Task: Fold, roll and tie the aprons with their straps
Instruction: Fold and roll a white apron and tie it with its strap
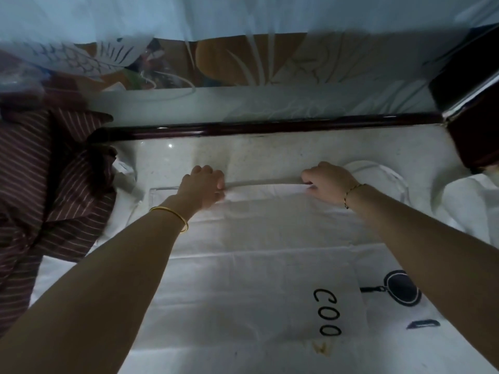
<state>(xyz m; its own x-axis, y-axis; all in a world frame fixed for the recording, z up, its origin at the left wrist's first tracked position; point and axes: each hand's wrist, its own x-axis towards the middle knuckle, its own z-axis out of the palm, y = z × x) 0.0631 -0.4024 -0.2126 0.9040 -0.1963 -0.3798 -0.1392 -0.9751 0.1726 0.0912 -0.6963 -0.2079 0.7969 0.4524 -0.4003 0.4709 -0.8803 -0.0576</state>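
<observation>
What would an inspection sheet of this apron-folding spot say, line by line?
Surface: pale speckled stone counter, mostly covered by cloth.
Job's things: white cloth apron printed with black letters and a pan, spread flat, far edge turned over; its white strap loop lies at the right; maroon striped cloth heap at the left.
Clutter: nothing seen.
Hands: left hand and right hand both grip the apron's far edge, fingers curled.
Cables: nothing seen.
Surroundings: dark wooden rail behind the counter; frosted leaf-patterned glass panel beyond.
</observation>
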